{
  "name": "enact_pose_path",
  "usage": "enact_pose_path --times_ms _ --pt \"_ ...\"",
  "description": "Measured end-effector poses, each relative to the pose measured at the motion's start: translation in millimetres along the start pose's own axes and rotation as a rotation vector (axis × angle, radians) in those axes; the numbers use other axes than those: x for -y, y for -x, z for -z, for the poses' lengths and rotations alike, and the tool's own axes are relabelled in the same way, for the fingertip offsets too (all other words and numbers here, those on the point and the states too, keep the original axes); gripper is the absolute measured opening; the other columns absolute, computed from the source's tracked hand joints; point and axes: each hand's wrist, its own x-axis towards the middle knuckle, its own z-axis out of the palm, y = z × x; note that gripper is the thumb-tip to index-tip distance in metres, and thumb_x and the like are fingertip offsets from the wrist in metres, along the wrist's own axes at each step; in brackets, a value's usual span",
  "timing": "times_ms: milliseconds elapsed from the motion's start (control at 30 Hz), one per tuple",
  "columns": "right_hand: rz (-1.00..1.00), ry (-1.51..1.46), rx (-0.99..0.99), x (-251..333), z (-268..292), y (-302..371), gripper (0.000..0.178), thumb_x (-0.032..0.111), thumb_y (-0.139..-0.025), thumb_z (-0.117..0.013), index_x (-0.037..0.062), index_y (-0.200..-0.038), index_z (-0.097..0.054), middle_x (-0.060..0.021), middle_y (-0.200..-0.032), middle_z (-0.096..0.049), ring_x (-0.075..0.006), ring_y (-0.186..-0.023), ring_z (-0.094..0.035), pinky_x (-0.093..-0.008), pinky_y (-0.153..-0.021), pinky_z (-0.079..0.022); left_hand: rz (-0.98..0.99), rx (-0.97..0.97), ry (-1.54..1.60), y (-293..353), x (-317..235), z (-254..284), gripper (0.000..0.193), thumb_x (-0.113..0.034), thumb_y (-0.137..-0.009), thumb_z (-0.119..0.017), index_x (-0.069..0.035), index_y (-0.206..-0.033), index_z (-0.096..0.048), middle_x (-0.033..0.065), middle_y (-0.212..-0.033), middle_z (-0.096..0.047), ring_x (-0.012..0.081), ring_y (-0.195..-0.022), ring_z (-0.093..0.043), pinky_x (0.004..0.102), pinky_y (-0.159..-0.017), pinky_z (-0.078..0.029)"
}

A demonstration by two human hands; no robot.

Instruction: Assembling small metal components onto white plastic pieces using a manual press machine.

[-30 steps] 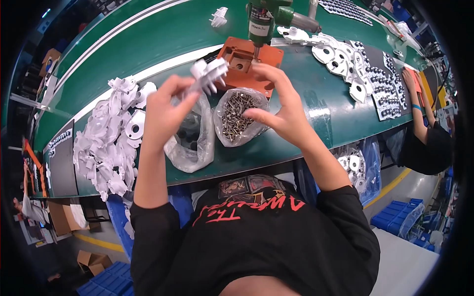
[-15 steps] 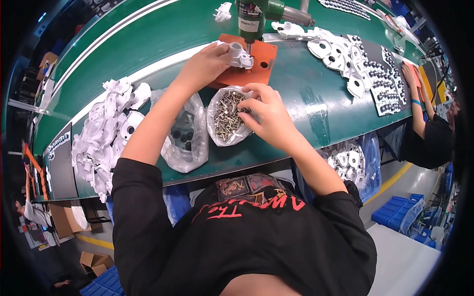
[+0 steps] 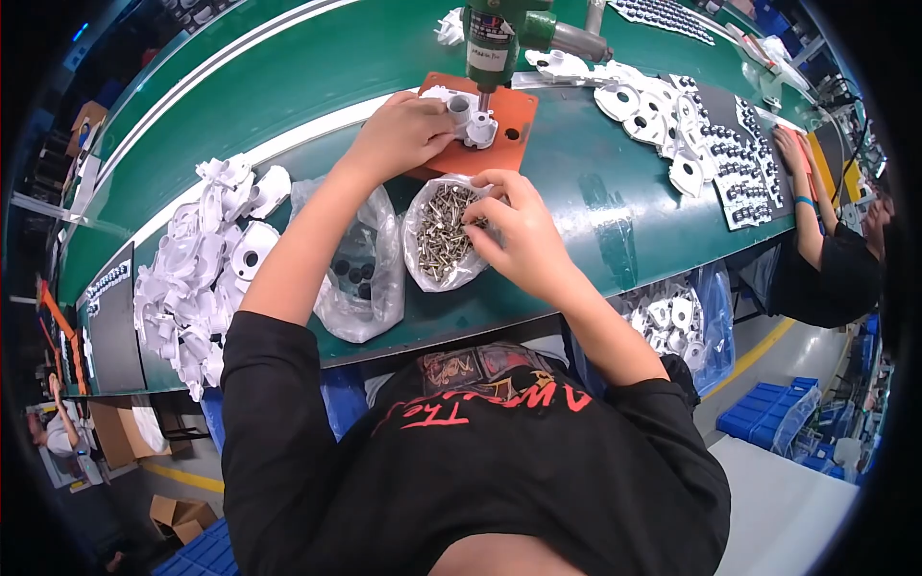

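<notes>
My left hand (image 3: 408, 136) is closed on a white plastic housing (image 3: 473, 123), which rests on an orange plate (image 3: 512, 113). Right over the housing hangs a green power screwdriver (image 3: 492, 48), its bit pointing down at the part. My right hand (image 3: 519, 230) reaches over a clear plastic bag of screws (image 3: 440, 235), with thumb and fingers curled together among the screws at its right side. Whatever those fingertips pinch is too small to make out. Left of the screws lies another clear bag (image 3: 370, 312) with a few dark round pieces inside.
White plastic parts (image 3: 192, 269) are heaped on the green bench at the left. More white parts (image 3: 643, 106) and trays of black round pieces (image 3: 740, 173) lie at the right. A co-worker's arms (image 3: 807, 192) reach in at the far right. Blue crates (image 3: 768, 408) stand below.
My left hand has shifted slightly toward me with the white housing, its fingers now lower along the part. The right hand stays over the screws, its fingers moving only a little.
</notes>
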Motion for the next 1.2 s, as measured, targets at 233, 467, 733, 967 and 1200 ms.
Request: enact_pose_path --times_ms 233,467,733,967,1200 --pt "-0.006 -0.038 -0.013 -2 -4 2 0.016 0.003 -0.072 -0.067 0.0043 -0.086 -0.060 -0.0128 -0.112 -0.050 -0.0255 -0.092 -0.054 -0.0373 -0.081 -0.045 0.136 -0.050 0.225 -9 -7 -1 0.027 -0.031 -0.081 -0.064 -0.004 -0.086 -0.062 0.0111 -0.086 -0.059 0.0302 -0.090 -0.059 0.0388 -0.084 -0.044" --pt "-0.031 -0.052 -0.003 -3 -4 3 0.016 0.004 -0.073 -0.067 0.0042 -0.087 -0.060 -0.0126 -0.113 -0.049 -0.0250 -0.092 -0.053 -0.0370 -0.082 -0.044 0.059 -0.069 0.092 -13 -4 0 0.033 -0.027 -0.082 -0.064 -0.002 -0.103 -0.059 0.0106 -0.090 -0.062 0.0310 -0.086 -0.058 0.0399 -0.084 -0.044" --pt "-0.030 -0.088 -0.015 -4 -5 4 0.016 0.003 -0.073 -0.067 0.0038 -0.087 -0.059 -0.0119 -0.114 -0.048 -0.0247 -0.093 -0.052 -0.0364 -0.082 -0.044 0.099 -0.027 0.083 -3 -5 -9 0.025 -0.028 -0.085 -0.058 -0.005 -0.093 -0.064 0.0128 -0.103 -0.062 0.0286 -0.096 -0.058 0.0398 -0.090 -0.042" --pt "-0.093 -0.108 0.004 -1 -5 4 0.014 0.001 -0.074 -0.066 0.0029 -0.087 -0.060 -0.0116 -0.115 -0.047 -0.0235 -0.096 -0.053 -0.0340 -0.084 -0.045 0.112 -0.139 0.023 27 -12 11 0.029 -0.029 -0.086 -0.058 -0.010 -0.107 -0.064 0.0176 -0.126 -0.053 0.0296 -0.123 -0.047 0.0400 -0.106 -0.031" --pt "-0.170 -0.280 -0.033 0 -2 2 0.013 0.001 -0.074 -0.065 0.0020 -0.086 -0.061 -0.0111 -0.113 -0.051 -0.0217 -0.099 -0.054 -0.0319 -0.087 -0.042 0.701 0.263 0.408 122 -40 78 0.026 -0.019 -0.082 -0.061 -0.001 -0.101 -0.059 0.0159 -0.083 -0.065 0.0280 -0.071 -0.062 0.0341 -0.066 -0.049"
